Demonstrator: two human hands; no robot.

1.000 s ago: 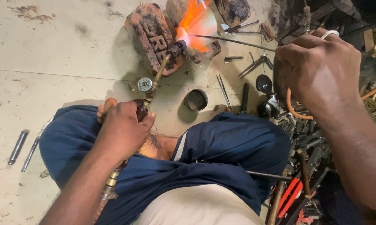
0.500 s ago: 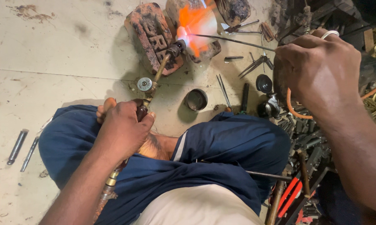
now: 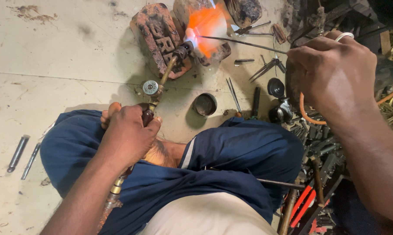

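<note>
My left hand (image 3: 127, 135) grips the handle of a brass gas torch (image 3: 161, 82) above my knee. The torch points up and right, and its orange flame (image 3: 206, 24) plays on the bricks (image 3: 159, 37) at the top. My right hand (image 3: 331, 72) is closed on a thin metal rod (image 3: 244, 43) whose far tip reaches left into the flame. A white ring sits on one finger of that hand. I sit cross-legged in dark blue trousers (image 3: 240, 161) on a pale concrete floor.
A small round metal tin (image 3: 205, 104) stands on the floor by my knee. Thin rods, tweezers (image 3: 266, 67) and small tools lie right of the bricks. Two metal punches (image 3: 19, 152) lie at far left. An orange hose (image 3: 307, 115) and cluttered tools fill the right side.
The flame has flickered and shifted on the bricks. Both hands stay nearly where they were, torch and rod still held.
</note>
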